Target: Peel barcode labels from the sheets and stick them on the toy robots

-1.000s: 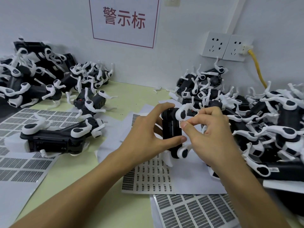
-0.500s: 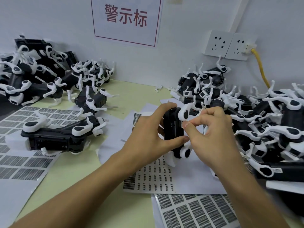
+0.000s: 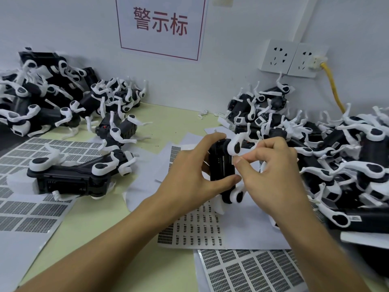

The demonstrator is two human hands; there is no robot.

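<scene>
My left hand grips a black toy robot with white legs, holding it on end above the label sheets. My right hand pinches a small white barcode label between thumb and forefinger right at the robot's black side. A partly peeled label sheet lies under the hands. Another sheet lies at the front, and a third at the left.
Piles of black-and-white toy robots sit at the back left and along the right. One larger robot lies on the left sheets. Wall sockets with a yellow cable and a warning sign are on the wall.
My right hand has brought the label slightly closer against the robot's side. My left hand keeps the same grip. The view has shifted a little.
</scene>
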